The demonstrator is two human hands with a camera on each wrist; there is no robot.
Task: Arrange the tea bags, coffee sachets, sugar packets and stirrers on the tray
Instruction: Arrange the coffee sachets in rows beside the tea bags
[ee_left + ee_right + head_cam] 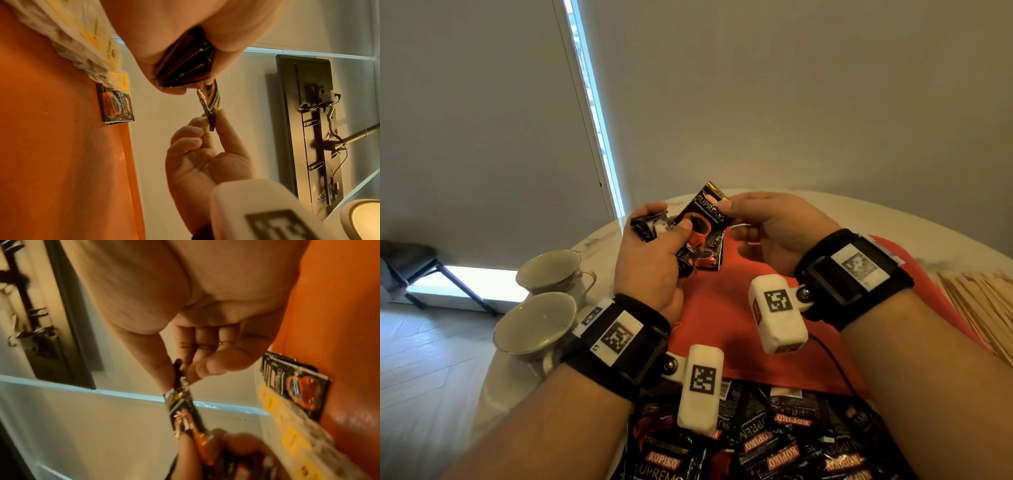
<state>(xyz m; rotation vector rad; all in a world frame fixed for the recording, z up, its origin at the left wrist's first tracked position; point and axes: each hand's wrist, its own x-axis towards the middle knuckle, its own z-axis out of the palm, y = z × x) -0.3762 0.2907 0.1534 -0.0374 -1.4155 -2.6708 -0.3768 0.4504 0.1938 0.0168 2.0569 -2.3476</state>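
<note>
Above the red tray point(722, 308), my left hand point(667, 221) grips a bundle of black coffee sachets point(654, 226). The front sachet point(702, 219) sticks up from the bundle, and my right hand point(726, 207) pinches its top corner between thumb and forefinger. The left wrist view shows that pinched sachet point(209, 100) edge-on between both hands. A small stack of the same sachets point(710, 255) lies flat on the tray's far part. Yellow-and-white tea bags point(98, 40) lie in a row beside that stack.
A loose pile of coffee sachets point(774, 438) covers the near end of the round marble table point(599, 240). Two empty cups point(551, 270) point(536, 329) stand left of the tray. Wooden stirrers point(979, 301) lie to the right.
</note>
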